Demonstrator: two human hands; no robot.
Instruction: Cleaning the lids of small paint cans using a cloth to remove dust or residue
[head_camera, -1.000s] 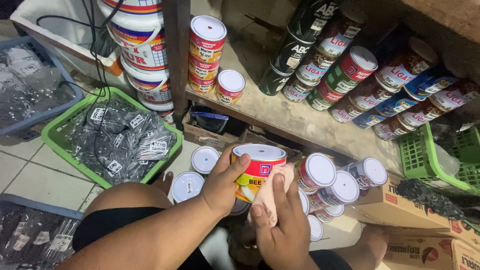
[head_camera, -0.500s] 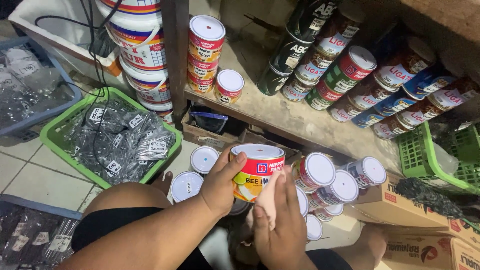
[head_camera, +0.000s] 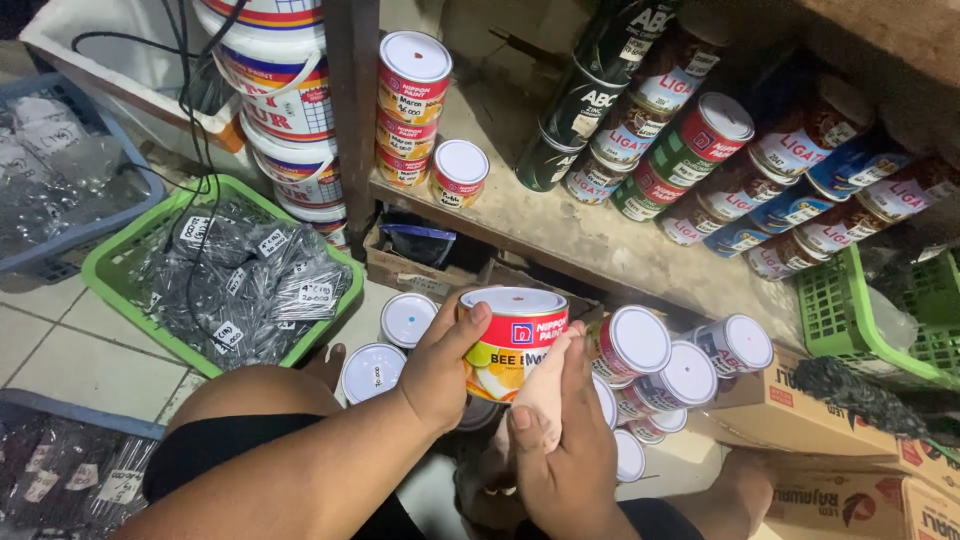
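Paint can sits at centre of my head view, upright, clasped in my left hand from nine o'clock, the grip closed around its side. My right hand presses a pale cloth on it at five o'clock. Nothing has shifted since a second ago.

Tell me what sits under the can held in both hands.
Under the held can only part shows: the rim of another can in shadow, with white-lidded cans beside it. The left hand and right hand cover the rest, so what lies directly beneath cannot be seen.
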